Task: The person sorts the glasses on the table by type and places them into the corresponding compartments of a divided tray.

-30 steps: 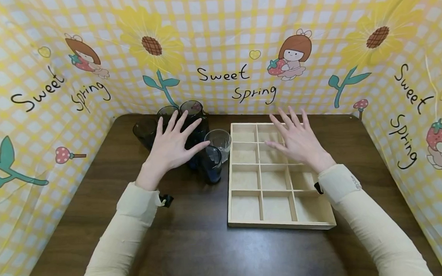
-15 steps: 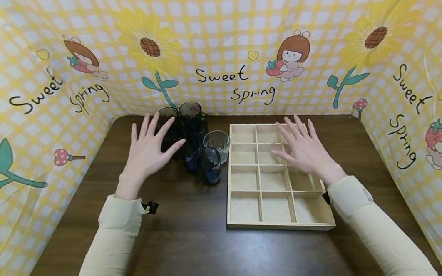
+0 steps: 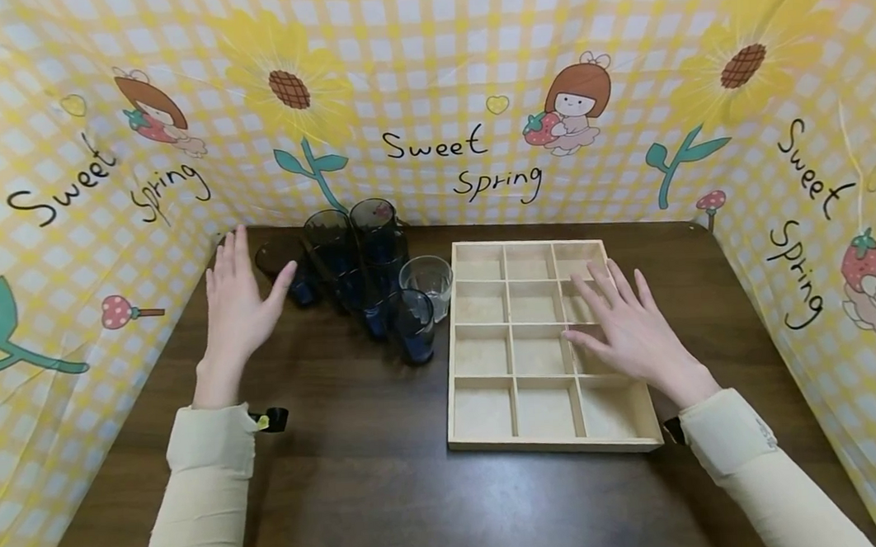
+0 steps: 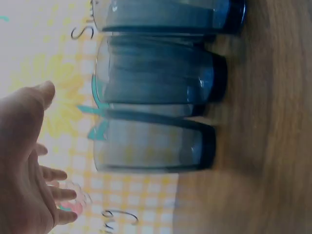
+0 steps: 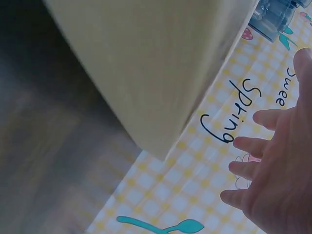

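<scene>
Several dark blue glasses stand upright in a close group at the back, left of the middle of the table. Beside them is one clear glass, near a pale wooden divided tray. My left hand is held left of the glasses, fingers straight and thumb spread, holding nothing. In the left wrist view the blue glasses stand apart from that hand. Over the tray's right side hovers my right hand, fingers spread and holding nothing; it hides some of the compartments.
The dark wooden table has rounded corners. A yellow checked cloth with flowers and lettering rises behind it and along both sides.
My left hand has moved left, from over the glasses to beside them. My right hand has shifted right and toward me over the tray. Glasses and tray have stayed put.
</scene>
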A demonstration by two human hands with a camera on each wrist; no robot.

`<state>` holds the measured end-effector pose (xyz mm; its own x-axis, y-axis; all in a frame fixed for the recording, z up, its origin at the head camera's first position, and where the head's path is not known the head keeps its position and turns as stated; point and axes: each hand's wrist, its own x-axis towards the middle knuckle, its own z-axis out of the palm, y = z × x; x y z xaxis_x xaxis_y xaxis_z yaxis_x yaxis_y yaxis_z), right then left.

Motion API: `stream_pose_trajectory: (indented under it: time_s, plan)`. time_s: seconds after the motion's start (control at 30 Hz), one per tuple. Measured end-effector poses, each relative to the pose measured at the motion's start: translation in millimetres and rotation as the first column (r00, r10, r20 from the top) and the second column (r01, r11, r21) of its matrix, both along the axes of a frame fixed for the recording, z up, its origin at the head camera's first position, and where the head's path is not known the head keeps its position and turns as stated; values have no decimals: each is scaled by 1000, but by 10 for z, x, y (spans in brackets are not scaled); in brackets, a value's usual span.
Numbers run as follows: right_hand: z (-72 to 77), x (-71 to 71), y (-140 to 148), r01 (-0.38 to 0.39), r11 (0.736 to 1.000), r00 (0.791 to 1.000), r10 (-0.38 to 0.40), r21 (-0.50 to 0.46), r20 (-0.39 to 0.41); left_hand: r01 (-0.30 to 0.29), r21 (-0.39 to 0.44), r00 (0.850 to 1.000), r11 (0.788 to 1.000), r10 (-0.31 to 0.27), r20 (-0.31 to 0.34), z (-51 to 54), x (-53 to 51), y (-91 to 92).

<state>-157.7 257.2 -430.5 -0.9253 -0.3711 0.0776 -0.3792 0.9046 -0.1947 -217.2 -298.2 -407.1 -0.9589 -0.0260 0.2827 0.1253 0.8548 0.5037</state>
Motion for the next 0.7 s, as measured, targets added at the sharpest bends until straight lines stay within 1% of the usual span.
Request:
stream_pose_trajectory:
  time_s: [0.1, 0.2, 0.3, 0.43, 0.57, 0.7]
  plan:
    - [-23, 104, 66, 10, 1000, 1000, -10, -22, 13, -4, 114, 1000, 993, 4, -1, -67, -6, -98]
    - [-54, 194, 150, 25, 999, 999, -25, -40, 24, 6, 218, 1000, 976, -11, 22, -139, -19, -169]
    - [-94, 245, 228, 43, 998, 998, -40, -52, 47, 7, 287, 999, 958, -21, 49, -210, -29, -221]
    - [-166, 257, 314, 66, 996, 995, -60, -65, 83, 17, 340, 997, 940, -43, 71, -289, -44, -259]
    - [-255, 257, 374, 82, 992, 991, -71, -95, 116, 26, 361, 994, 932, -64, 91, -348, -53, -262]
    - [-335, 275, 400, 90, 989, 986, -72, -116, 149, 20, 377, 993, 926, -62, 100, -390, -55, -257]
